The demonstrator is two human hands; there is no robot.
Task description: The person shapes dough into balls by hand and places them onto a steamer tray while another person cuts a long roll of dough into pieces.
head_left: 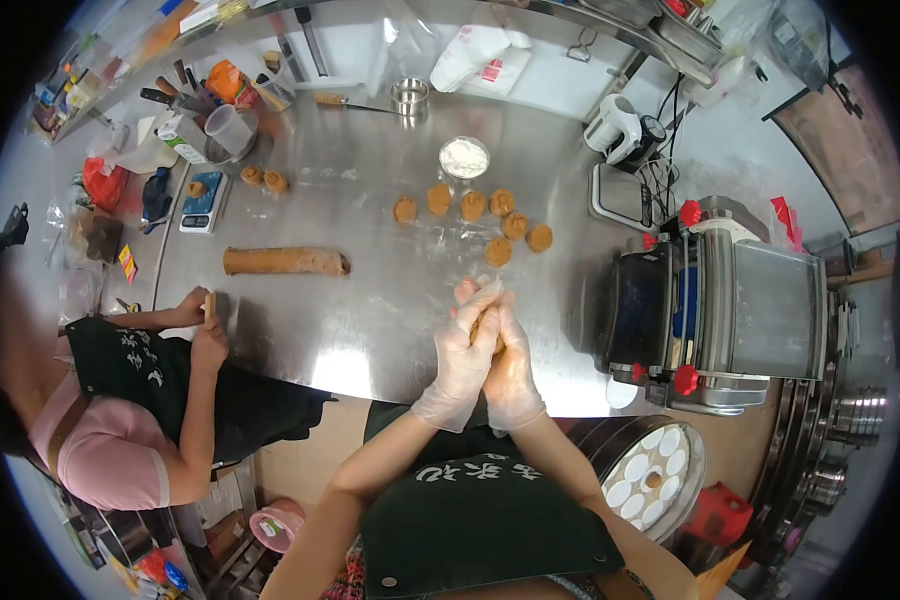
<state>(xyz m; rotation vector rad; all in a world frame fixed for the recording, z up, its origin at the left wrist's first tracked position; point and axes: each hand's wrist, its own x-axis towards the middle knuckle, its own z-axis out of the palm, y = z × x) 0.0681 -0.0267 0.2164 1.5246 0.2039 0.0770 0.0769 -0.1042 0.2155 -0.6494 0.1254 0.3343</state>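
In the head view, my left hand [457, 355] and my right hand [513, 365] wear clear plastic gloves and are pressed together above the front of the steel table [390, 330]. Brown dough [497, 344] shows between the palms, mostly hidden by my fingers. Just beyond my fingertips lie several round brown dough pieces [472, 206] in a loose group. Behind them stands a bowl of white flour [465, 158].
A co-worker at left holds a small piece [210, 306] near a dough log [285, 262]. A scale [203, 203] bears one dough piece. At right stands a roller machine [720, 300]. Below the table edge is a round tray with white paper discs [634, 468].
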